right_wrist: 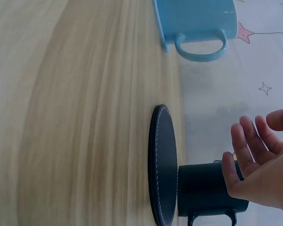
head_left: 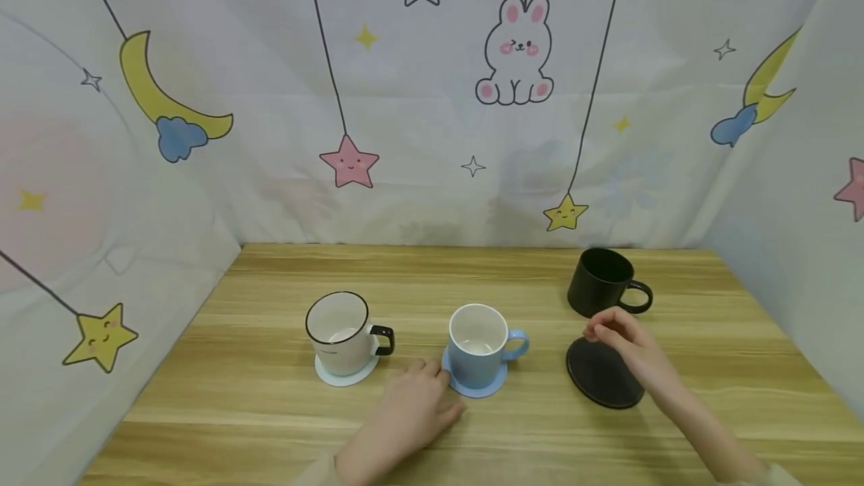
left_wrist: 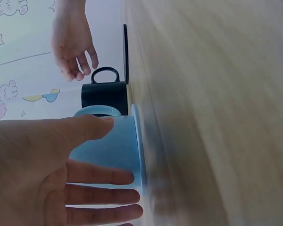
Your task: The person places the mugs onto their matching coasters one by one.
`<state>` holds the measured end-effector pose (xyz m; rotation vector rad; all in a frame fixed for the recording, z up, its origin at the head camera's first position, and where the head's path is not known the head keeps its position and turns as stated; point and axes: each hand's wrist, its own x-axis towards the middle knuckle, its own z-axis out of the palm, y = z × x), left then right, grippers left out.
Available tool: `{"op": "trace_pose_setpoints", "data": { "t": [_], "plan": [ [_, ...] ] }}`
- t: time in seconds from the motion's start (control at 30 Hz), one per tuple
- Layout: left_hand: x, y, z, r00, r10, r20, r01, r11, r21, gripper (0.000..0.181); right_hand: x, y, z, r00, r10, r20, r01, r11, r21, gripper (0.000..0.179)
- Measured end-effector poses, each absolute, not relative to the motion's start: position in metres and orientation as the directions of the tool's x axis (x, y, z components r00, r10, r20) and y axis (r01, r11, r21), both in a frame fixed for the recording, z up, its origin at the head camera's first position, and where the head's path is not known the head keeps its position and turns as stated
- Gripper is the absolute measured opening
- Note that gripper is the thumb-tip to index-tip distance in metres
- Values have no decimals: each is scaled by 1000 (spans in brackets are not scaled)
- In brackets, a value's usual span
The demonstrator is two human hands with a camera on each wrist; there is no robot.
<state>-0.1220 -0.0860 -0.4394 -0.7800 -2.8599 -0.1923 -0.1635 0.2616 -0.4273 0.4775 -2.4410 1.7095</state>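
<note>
A blue mug stands upright on a round blue coaster. Beside its left side is my left hand, low over the table. In the left wrist view its fingers are extended alongside the mug, and nothing is gripped. My right hand hovers above a round black coaster with fingers loosely bent and holds nothing. Just behind that coaster, a black mug stands on the bare wood, its handle toward the right. White stitching runs round the black coaster's edge in the right wrist view.
To the left, a white mug with a black rim and black handle stands on a pale round coaster. The wood-grain table is bounded at the back and sides by white cloth printed with stars, moons and a rabbit.
</note>
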Motion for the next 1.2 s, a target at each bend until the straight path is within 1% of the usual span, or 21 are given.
{"op": "trace_pose_setpoints", "data": {
  "t": [0.13, 0.3, 0.37, 0.53, 0.67, 0.93, 1.13, 1.2],
  "plan": [
    [-119, -82, -438, -821, 516, 242, 545, 836, 67, 40, -161, 268, -427, -939, -184, 292, -340, 345, -875, 16],
    [-118, -75, -436, -788, 556, 264, 600, 790, 128, 31, -160, 273, -428, -938, -169, 303, -346, 392, -853, 16],
    [-118, -72, -436, -771, 573, 278, 621, 772, 133, 28, -159, 274, -429, -938, -159, 308, -347, 411, -843, 15],
    [-117, -66, -433, -715, 608, 345, 669, 738, 88, 22, -159, 278, -431, -941, -131, 312, -336, 474, -814, 13],
    [-118, -59, -433, -680, 629, 377, 696, 716, 59, 22, -159, 281, -433, -943, -104, 316, -323, 514, -795, 12],
    [-118, -41, -436, -607, 678, 414, 723, 688, -66, 21, -164, 287, -431, -950, -54, 306, -293, 485, -824, 14],
    [-120, -28, -439, -593, 690, 415, 727, 680, -93, 21, -167, 293, -428, -962, -6, 272, -240, 494, -836, 19],
    [-121, -24, -440, -592, 689, 418, 731, 678, -81, 20, -168, 294, -428, -964, 9, 266, -226, 503, -835, 20]
  ]
}}
